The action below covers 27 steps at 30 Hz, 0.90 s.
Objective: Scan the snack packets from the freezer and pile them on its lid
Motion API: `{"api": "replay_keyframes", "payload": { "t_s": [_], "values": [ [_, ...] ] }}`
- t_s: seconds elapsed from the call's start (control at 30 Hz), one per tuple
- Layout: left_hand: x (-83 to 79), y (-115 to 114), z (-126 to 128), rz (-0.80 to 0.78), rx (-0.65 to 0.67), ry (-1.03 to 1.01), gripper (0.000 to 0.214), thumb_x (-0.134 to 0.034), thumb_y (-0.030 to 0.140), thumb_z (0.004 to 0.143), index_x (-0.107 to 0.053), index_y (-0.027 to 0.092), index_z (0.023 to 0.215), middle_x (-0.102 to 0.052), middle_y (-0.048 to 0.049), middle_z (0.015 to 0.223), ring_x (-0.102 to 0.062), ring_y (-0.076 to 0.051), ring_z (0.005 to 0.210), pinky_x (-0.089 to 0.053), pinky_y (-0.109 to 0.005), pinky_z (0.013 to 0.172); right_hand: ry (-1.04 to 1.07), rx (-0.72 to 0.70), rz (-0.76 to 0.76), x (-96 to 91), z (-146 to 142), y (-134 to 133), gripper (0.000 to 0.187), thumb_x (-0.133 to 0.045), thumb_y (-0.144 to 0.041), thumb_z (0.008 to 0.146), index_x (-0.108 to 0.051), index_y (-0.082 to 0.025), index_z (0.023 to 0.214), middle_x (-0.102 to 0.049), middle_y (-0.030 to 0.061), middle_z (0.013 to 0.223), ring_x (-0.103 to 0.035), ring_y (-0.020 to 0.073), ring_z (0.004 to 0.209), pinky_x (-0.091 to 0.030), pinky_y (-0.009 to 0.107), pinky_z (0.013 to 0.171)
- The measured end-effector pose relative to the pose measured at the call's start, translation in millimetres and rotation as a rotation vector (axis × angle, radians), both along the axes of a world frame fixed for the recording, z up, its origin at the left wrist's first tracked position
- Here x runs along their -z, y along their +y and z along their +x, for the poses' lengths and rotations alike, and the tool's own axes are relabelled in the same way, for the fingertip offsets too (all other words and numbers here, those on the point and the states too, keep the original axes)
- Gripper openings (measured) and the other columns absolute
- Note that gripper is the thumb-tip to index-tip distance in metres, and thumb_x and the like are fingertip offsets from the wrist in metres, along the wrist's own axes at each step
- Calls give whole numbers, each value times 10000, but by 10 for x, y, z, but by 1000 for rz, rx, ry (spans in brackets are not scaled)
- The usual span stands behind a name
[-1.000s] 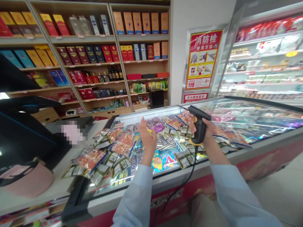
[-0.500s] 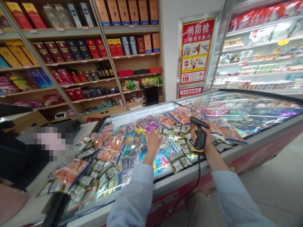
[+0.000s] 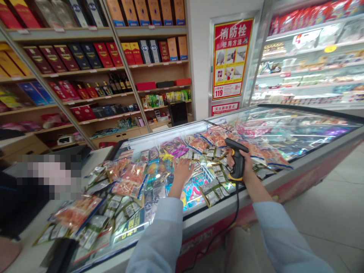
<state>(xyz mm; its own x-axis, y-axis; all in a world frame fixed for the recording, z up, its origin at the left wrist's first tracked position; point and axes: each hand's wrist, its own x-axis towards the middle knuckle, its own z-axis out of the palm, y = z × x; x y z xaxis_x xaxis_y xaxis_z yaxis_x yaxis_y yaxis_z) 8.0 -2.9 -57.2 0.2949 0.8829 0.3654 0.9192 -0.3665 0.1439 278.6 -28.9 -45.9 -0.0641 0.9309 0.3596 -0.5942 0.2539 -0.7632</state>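
My right hand (image 3: 245, 163) is closed round the handle of a black and yellow barcode scanner (image 3: 236, 157), held upright over the glass lid of a chest freezer (image 3: 256, 189); its black cable hangs down the freezer's front. My left hand (image 3: 182, 169) lies open, fingers spread, on the snack packets (image 3: 131, 178) strewn over the lid. Orange packets lie to its left, and small dark green and white packets (image 3: 213, 189) lie between the two hands.
More packets (image 3: 76, 214) spread left onto a white counter (image 3: 31, 250). Wooden shelves (image 3: 119, 68) of boxed goods and bottles fill the back wall. A red fire hydrant notice (image 3: 231, 57) hangs on a pillar. An open refrigerated case (image 3: 307, 64) stands at right.
My left hand has come down from mid-air onto the packets. The scanner hand has sunk a little. The view has shifted, sliding the counter and dark screen out to the left.
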Motion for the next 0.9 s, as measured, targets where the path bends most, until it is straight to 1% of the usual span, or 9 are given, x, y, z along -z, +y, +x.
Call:
{"api": "replay_keyframes", "payload": {
  "t_s": [0.13, 0.2, 0.3, 0.37, 0.43, 0.5, 0.57, 0.7, 0.9],
  "values": [
    [-41, -38, 19, 100, 0, 23, 348, -410, 367, 926, -653, 231, 1135, -675, -74, 1172, -496, -270, 1233, -90, -565, 1174, 9, -5, 3, 5, 9, 4, 303, -545, -490, 765, -584, -193, 807, -472, -10, 502, -410, 140, 411, -353, 252, 365],
    [-70, -57, 29, 133, -9, 28, 329, -427, 362, 916, -683, 219, 1067, -701, -85, 1095, -513, -278, 1209, -109, -553, 1175, 3, -1, 3, 3, 12, 5, 307, -543, -497, 762, -582, -195, 802, -466, -11, 498, -407, 142, 408, -352, 258, 364],
    [-103, -72, 44, 168, -44, 34, 374, -398, 390, 926, -712, 192, 972, -717, -110, 989, -542, -279, 1163, -151, -524, 1171, -7, 12, 2, -4, 12, 0, 312, -540, -504, 759, -584, -198, 799, -451, -15, 491, -401, 143, 402, -353, 264, 365],
    [-94, -68, 55, 172, -47, 18, 398, -376, 403, 933, -695, 184, 1030, -706, -116, 1035, -557, -265, 1145, -178, -505, 1167, -17, 22, -3, -9, 11, -3, 318, -536, -513, 758, -584, -201, 798, -445, -17, 492, -401, 141, 401, -355, 264, 366],
    [-52, -49, 66, 157, -9, 4, 408, -379, 420, 934, -637, 207, 1165, -657, -106, 1192, -537, -250, 1190, -190, -492, 1168, -32, 35, -10, -12, 11, -3, 324, -534, -524, 754, -579, -206, 793, -440, -18, 492, -400, 143, 400, -357, 267, 365],
    [9, -21, 79, 123, 42, 10, 436, -388, 444, 930, -557, 255, 1284, -569, -78, 1347, -468, -246, 1284, -185, -493, 1172, -40, 45, -11, -14, 10, -2, 323, -536, -527, 748, -573, -210, 792, -438, -18, 492, -402, 144, 400, -356, 268, 360],
    [66, 10, 96, 82, 69, 26, 475, -381, 464, 930, -489, 286, 1357, -497, -54, 1427, -390, -252, 1356, -178, -513, 1171, -39, 43, -5, -16, 8, 1, 322, -536, -527, 747, -565, -209, 790, -443, -18, 492, -404, 142, 396, -358, 266, 356],
    [102, 59, 145, 45, 79, 27, 516, -352, 483, 934, -441, 281, 1400, -469, -52, 1452, -350, -265, 1385, -174, -557, 1162, -23, 34, 4, -19, 3, 4, 314, -543, -515, 749, -563, -204, 792, -452, -19, 489, -399, 135, 388, -372, 261, 356],
    [1, 29, 217, 28, 37, 15, 534, -332, 505, 937, -502, 220, 1356, -546, -92, 1378, -472, -277, 1288, -109, -567, 1171, -23, 34, 4, -31, -4, -11, 312, -533, -503, 755, -579, -197, 796, -458, -14, 481, -401, 139, 390, -370, 261, 362]
  ]
}}
